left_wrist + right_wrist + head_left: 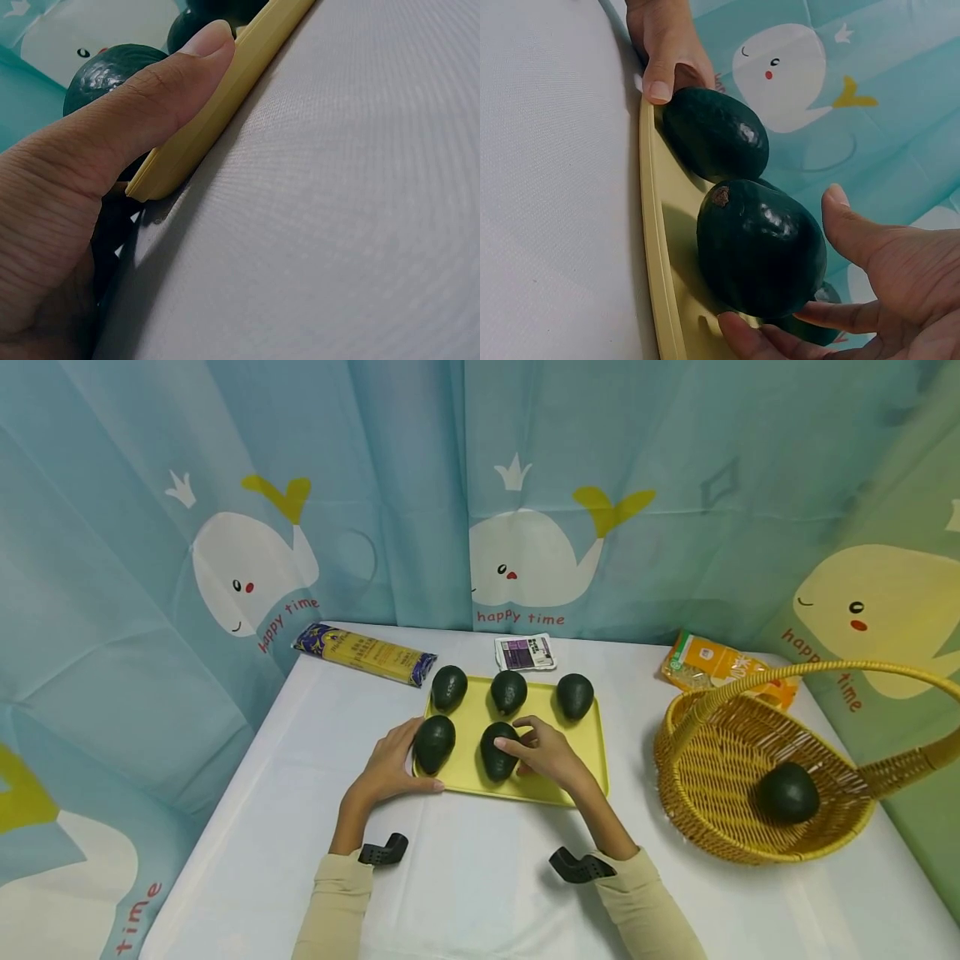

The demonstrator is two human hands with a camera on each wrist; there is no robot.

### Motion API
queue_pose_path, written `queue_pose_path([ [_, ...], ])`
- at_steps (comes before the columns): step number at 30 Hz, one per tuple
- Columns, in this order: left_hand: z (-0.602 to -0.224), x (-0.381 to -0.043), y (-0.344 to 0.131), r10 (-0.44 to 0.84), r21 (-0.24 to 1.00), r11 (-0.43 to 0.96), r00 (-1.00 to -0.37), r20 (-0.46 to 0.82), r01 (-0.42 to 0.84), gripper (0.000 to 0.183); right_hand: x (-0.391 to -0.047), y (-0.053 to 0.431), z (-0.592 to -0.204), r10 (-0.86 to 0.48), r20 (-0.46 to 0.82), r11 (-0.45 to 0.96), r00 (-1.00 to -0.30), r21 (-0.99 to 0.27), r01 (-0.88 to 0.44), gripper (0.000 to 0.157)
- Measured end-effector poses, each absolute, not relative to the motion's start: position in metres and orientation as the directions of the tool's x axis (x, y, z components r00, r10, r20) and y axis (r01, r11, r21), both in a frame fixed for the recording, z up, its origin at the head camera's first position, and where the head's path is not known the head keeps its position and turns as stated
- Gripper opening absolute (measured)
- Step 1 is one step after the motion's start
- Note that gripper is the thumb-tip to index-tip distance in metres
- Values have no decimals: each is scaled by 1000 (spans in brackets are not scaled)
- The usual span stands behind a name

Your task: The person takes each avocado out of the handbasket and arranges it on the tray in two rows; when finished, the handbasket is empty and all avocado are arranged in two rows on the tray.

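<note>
A yellow tray point(467, 758) lies on the table with several dark green avocados on it. At its front left corner my left hand point(392, 763) holds the tray, thumb along the front rim and fingers by the left side. The front left avocado point(434, 744) sits just inside that hand. My right hand point(550, 752) is at the front middle avocado point(761, 247). In the right wrist view its thumb stands apart from that avocado, while the fingertips point(742, 330) are close below it; whether they touch is unclear. Three more avocados, one of them this rear middle one point(508, 692), form the back row.
On the right stands a wicker basket point(701, 814) with a tall handle and one avocado point(787, 792) inside. An orange food bag point(720, 664) lies behind it. A yellow and purple noodle pack point(365, 653) and a small white-purple packet point(526, 653) lie along the back curtain.
</note>
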State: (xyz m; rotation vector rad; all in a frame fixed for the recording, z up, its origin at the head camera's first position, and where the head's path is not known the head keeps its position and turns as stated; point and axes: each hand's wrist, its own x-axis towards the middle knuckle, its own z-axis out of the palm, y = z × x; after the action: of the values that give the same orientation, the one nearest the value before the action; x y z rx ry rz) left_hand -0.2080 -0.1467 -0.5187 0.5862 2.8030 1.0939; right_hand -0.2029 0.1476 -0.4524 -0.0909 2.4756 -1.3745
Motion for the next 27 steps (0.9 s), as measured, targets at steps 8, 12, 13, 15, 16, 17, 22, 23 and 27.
queue_pose_path([
  [8, -519, -208, -146, 379, 668, 674, -924, 52, 314, 119, -202, 146, -454, -202, -245, 519, -948, -848, 108, 65],
  [12, -520, -208, -146, 378, 669, 674, -924, 50, 313, 119, -202, 146, -455, -205, -245, 521, -948, -847, 106, 65],
  [13, -520, -208, -146, 379, 669, 674, -924, 53, 315, 119, -202, 146, -455, -204, -245, 522, -948, -846, 107, 65],
  [15, -520, -209, -146, 381, 665, 673, -923, 61, 322, 119, -202, 147, -454, -202, -245, 524, -948, -845, 107, 65],
  [16, -520, -209, -146, 382, 666, 672, -922, 63, 324, 119, -202, 147, -454, -201, -245, 524, -948, -845, 108, 65],
  [17, -520, -209, -146, 382, 666, 672, -922, 63, 324, 118, -202, 147, -453, -200, -246, 524, -948, -845, 109, 65],
  [22, -519, -209, -146, 374, 668, 676, -926, 52, 310, 119, -201, 148, -451, -203, -247, 508, -948, -854, 114, 66],
  [23, -520, -209, -146, 373, 667, 677, -926, 53, 311, 119, -201, 149, -451, -203, -248, 504, -947, -856, 116, 67],
  [27, -521, -209, -147, 373, 664, 677, -926, 61, 316, 119, -202, 149, -451, -206, -255, 493, -945, -861, 124, 67],
])
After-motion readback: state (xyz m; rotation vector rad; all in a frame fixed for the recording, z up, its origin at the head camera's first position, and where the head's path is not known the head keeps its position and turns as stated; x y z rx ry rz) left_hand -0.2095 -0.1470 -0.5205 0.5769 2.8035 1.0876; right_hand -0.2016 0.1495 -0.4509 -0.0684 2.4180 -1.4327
